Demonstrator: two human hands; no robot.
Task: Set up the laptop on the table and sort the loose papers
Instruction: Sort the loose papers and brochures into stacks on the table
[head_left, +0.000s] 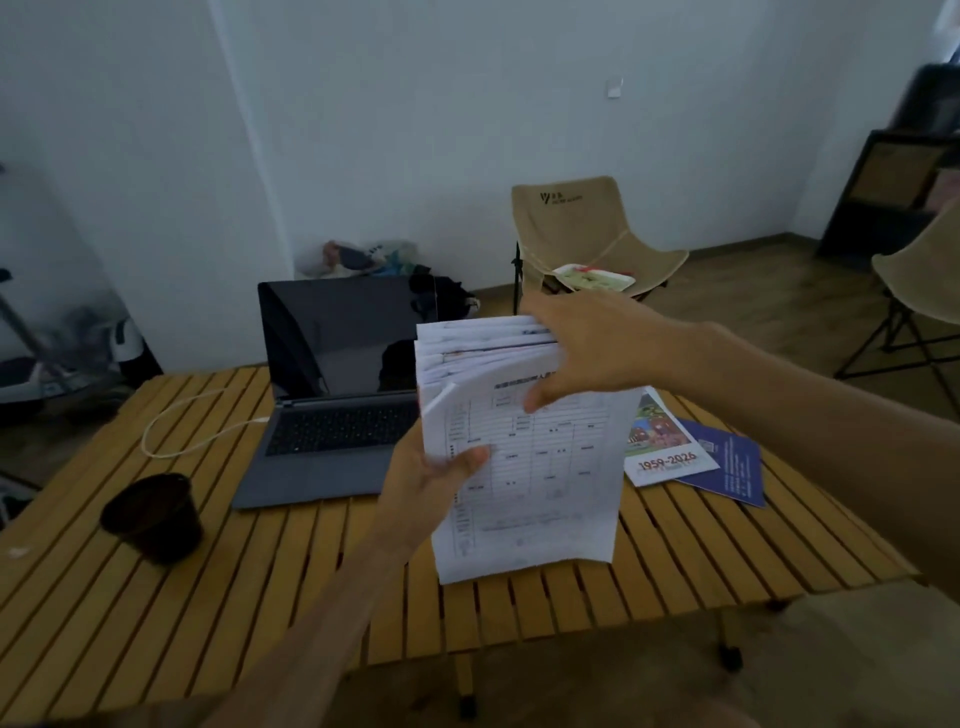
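Head view: wooden slatted worktop (156, 613) below, laptop (332, 395) open on it, dark screen upright, white cable (182, 421) looping from its left edge. In front of laptop and raised above worktop, thick stack of papers (524, 457), printed form on the front sheet. Left hand (431, 478) gripping stack at its lower left edge, thumb lying across the front sheet, fingers hidden behind. Right hand (576, 348) curled over upper right corner of stack, thumb pressing the front sheet, fingers reaching over the fanned top edges; sheets at the top spread apart, front sheet's upper left corner bent forward. To the right on worktop, flat: colourful leaflet (670, 447) with "1959-2026" printed, partly covered by stack, and blue booklet (727, 462) touching it, tucked beneath its right edge. Near left worktop edge, dark cup (156, 514), upright, well apart from papers. Behind worktop, beige folding chair (582, 228) with a tray (592, 278) on its seat; second chair (924, 270) at far right.
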